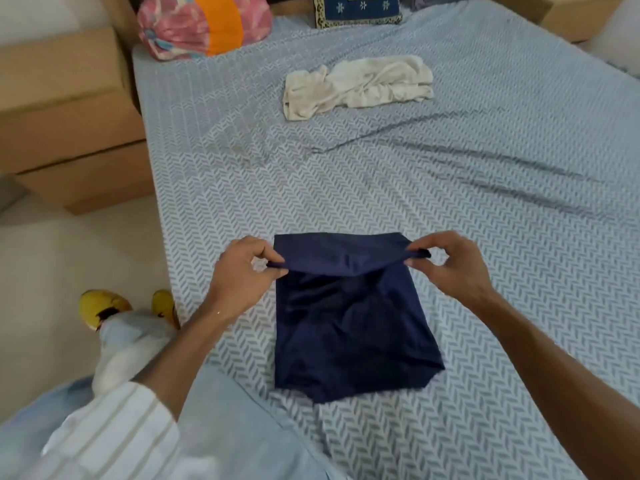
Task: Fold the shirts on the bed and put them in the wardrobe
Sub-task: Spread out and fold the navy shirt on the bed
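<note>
A navy blue shirt [349, 327] lies partly folded into a rectangle on the bed [502, 209], near its front edge. My left hand [242, 271] pinches the folded-over edge of the shirt at its left corner. At the right corner my right hand [450, 265] pinches the same edge, which is lifted off the layer beneath. A crumpled white shirt [360, 84] lies loose farther up the bed, well beyond both hands.
A pink and orange bundle [204, 24] and a dark blue cushion [358, 10] sit at the head of the bed. Cardboard boxes [65, 109] stand on the floor to the left. My yellow slippers [104, 306] are beside the bed's left edge.
</note>
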